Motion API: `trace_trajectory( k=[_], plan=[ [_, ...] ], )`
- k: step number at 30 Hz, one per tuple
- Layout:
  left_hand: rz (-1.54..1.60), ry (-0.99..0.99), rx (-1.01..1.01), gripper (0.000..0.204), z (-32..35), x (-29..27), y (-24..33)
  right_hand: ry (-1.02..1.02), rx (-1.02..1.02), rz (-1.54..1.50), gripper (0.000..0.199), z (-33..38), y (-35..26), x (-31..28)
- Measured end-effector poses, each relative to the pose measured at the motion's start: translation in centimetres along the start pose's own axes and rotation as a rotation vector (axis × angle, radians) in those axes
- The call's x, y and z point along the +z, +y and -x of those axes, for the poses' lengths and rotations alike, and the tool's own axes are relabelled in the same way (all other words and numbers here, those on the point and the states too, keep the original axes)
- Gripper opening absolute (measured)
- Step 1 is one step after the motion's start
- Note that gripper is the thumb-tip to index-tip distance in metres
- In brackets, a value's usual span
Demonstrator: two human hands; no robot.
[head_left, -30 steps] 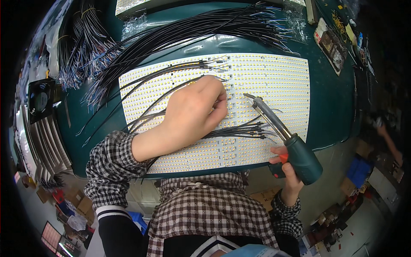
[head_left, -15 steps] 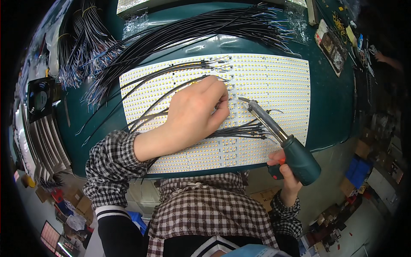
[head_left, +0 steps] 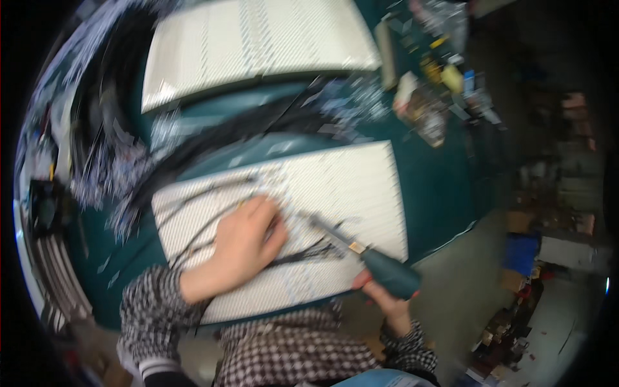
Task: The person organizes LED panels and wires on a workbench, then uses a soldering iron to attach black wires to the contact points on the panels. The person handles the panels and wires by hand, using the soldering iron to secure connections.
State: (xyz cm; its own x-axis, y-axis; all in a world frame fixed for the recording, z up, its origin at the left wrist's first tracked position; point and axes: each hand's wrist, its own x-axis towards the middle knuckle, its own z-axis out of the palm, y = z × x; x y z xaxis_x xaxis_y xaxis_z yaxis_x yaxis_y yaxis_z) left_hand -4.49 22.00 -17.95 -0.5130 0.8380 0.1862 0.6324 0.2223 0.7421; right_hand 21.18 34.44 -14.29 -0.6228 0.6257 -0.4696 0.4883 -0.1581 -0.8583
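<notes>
A white LED panel [head_left: 361, 187], lined with rows of small lights, lies on the green table before me. My left hand [head_left: 238, 245] rests over its left half, fingers bent into a pinch near the middle strip; whatever they hold is hidden and blurred. My right hand [head_left: 387, 304] grips the dark green handle of a soldering iron [head_left: 392, 272] at the panel's lower right. The iron's tip points up and left, a little right of my left fingers. Black cables [head_left: 306, 253] run across the panel, some passing under my left hand.
Behind the panel lies a long bundle of black cables [head_left: 238, 132] with stripped ends. Beyond it sits a stack of similar white panels [head_left: 200, 51]. More wire bundles [head_left: 113, 171] lie at the left. A small cluttered box [head_left: 422, 116] sits at the right on the green table [head_left: 445, 200].
The whole view has swung and blurred, showing more of the far panel stack. Both hands keep about the same places over the panel, the right still holding the soldering iron.
</notes>
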Motion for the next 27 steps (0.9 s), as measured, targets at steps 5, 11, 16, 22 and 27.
trace_trajectory(
  k=[5,11,16,22,27],
  plan=[
    [0.046,-0.001,-0.020,0.009,-0.2,0.4,0.4,0.003,-0.261,-0.115,0.028,-1.0,1.6,-0.4],
    [0.044,0.009,-0.006,0.010,0.0,0.0,0.3,0.043,-0.269,-0.111,0.025,-0.9,2.0,0.3],
    [0.035,0.001,-0.028,0.010,0.3,-0.5,0.0,0.008,-0.216,-0.196,0.023,-0.7,0.6,0.9],
    [0.054,-0.024,-0.031,0.008,0.2,0.2,-0.2,0.038,-0.236,-0.145,0.016,0.2,1.3,0.7],
    [0.057,-0.008,-0.014,0.010,0.2,0.2,-0.4,-0.044,-0.237,-0.236,0.014,0.0,0.6,0.9]
  ],
)
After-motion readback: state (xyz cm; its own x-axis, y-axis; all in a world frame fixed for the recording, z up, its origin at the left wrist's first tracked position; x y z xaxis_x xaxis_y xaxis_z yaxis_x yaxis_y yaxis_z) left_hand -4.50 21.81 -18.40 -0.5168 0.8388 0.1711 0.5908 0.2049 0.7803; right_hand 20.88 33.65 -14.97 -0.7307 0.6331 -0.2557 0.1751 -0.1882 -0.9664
